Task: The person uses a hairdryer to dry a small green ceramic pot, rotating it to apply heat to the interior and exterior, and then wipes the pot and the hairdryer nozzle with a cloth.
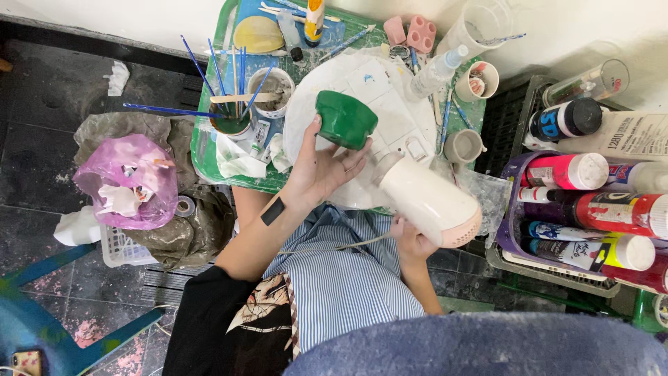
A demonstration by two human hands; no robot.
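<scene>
My left hand (pixel 321 169) holds a small green-painted bowl (pixel 344 120) by its rim, tilted on its side above the white plastic palette (pixel 390 115). My right hand (pixel 412 242) grips the handle of a white hair dryer (pixel 426 198) with a pink rear end; its nozzle points at the green bowl from close by. A thin brush handle (pixel 348 246) lies across my lap near the right hand. A black patch sits on my left forearm.
A green tray (pixel 202 150) carries cups with blue brushes (pixel 229 104), a grey cup (pixel 463 146), pink moulds and a spray bottle (pixel 437 72). Paint bottles fill a crate (pixel 591 202) on the right. A pink bag of waste (pixel 129 181) lies left on the dark floor.
</scene>
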